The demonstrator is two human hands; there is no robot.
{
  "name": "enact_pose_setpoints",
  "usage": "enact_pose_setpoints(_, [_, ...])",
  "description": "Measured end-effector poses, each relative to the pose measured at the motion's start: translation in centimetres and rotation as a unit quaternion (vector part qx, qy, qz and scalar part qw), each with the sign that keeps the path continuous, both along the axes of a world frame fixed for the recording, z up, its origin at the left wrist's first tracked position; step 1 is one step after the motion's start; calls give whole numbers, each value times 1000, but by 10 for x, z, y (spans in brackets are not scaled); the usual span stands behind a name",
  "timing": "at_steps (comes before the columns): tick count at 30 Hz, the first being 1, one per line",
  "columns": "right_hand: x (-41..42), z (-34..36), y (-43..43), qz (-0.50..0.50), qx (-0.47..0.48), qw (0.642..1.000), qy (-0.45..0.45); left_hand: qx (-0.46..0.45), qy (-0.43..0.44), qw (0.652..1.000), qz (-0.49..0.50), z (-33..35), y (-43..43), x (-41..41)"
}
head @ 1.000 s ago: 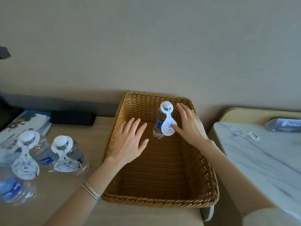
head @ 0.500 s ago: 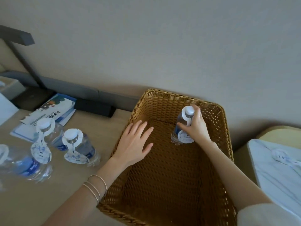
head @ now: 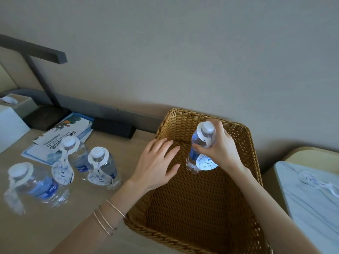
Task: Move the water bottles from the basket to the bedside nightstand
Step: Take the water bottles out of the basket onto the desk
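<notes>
Gripping bottle (head: 199,143) | right hand (head: 219,149); over basket (head: 244,143) | left hand (head: 156,165) flat

Three bottles (head: 102,165) stand on the nightstand (head: 55,226), left of the basket (head: 183,123), with leaflets (head: 67,129) behind them. A fourth bottle (head: 197,142) is inside the basket.

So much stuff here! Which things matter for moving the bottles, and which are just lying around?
Job: right hand, bottle it grips, basket, left hand, three bottles outside the basket.
Lying about: brochures, lamp, tissue box, loose paper tag.
</notes>
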State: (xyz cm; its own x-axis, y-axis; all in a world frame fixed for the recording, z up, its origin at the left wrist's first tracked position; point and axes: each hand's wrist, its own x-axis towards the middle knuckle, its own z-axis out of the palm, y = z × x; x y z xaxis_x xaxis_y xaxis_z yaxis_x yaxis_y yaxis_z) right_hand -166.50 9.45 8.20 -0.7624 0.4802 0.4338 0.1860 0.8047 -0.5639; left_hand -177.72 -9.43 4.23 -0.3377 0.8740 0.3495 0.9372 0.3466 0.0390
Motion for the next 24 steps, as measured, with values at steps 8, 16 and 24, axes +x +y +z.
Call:
enact_pose_setpoints(8, [2,79,-102,-26,53,995,79,41,3,999,-14,31,-78,-17])
enact_pose_setpoints(16, [-36,94,-216,-40,11,992,118,52,-20,998,-35,15,-205,-61])
enact_pose_setpoints(24, [-78,3,-298,-65,-58,995,42,-15,-36,998,-42,-51,-295,-91])
